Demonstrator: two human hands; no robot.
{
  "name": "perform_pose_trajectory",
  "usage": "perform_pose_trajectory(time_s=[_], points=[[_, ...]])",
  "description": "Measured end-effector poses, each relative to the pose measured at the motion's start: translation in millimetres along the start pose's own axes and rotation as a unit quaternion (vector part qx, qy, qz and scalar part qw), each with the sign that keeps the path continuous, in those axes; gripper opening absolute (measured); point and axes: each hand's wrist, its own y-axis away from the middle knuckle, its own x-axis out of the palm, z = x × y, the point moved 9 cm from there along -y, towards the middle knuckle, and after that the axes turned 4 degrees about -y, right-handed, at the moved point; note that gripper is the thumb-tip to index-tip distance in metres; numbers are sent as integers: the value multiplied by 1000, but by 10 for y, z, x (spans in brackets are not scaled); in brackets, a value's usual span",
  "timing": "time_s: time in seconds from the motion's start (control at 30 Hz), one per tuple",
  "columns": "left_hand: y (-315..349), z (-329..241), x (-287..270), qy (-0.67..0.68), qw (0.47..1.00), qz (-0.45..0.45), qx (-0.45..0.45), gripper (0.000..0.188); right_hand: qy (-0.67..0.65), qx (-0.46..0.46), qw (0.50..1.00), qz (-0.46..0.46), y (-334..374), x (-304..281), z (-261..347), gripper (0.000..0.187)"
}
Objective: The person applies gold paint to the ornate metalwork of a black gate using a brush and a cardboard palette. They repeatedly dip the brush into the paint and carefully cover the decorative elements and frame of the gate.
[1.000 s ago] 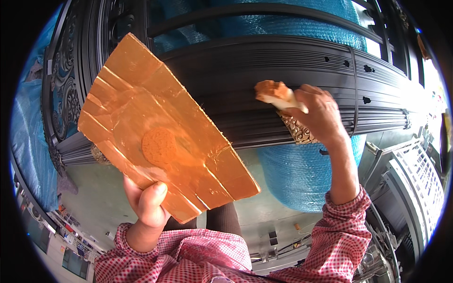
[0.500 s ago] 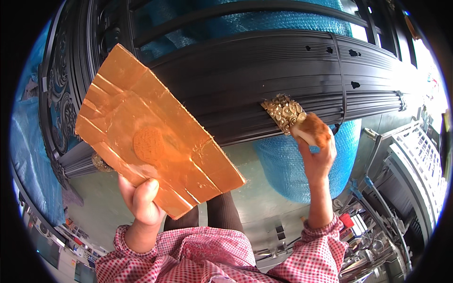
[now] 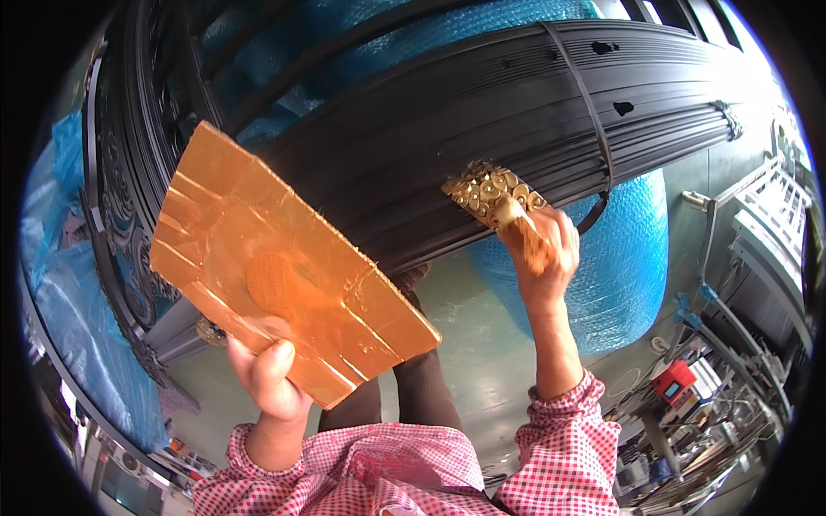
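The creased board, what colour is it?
The board is shiny orange-gold, clearest in the head view.

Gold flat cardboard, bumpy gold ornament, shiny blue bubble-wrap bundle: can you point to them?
Gold flat cardboard [image 3: 333, 277], head view: bare face near middle.
Bumpy gold ornament [image 3: 485, 190], head view: its uncovered middle.
Shiny blue bubble-wrap bundle [image 3: 618, 268], head view: its right side.

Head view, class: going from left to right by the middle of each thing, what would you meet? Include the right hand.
Crumpled blue plastic sheeting, creased gold-coloured cardboard sheet, raised gold swirl-patterned ornament, bare right hand, red box-shaped object, white slatted metal frame.
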Motion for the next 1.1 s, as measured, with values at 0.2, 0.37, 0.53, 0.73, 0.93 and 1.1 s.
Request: perform_pose_trajectory(time_s=[0.2, 0.37, 0.53, 0.73, 0.93, 1.1], points=[[-26, -18, 58, 1, 1000, 27, -14, 68, -89, 102, 984, -114, 402, -188, -245, 31], [-53, -242, 345, 18, 997, 80, 12, 65, -61, 153, 982, -89, 642, -104, -413, 27], [21, -409, 577, 8, 992, 126, 0, 60, -153, 278, 934, -165, 1196, -730, -455, 27], [334, -559, 1040, -116, 969, 208, 65, 23, -450, 326, 795, -242, 1093, -1549, -138, 25], [1223, -457, 2081, -50, 930, 365, -6, 29, -360, 204, 869, -271, 1108, -2623, 146, 29], [2122, 5, 2691, -147, 888, 435, -12, 41, -276, 161, 924, -211, 1294, -3365, -174, 28]])
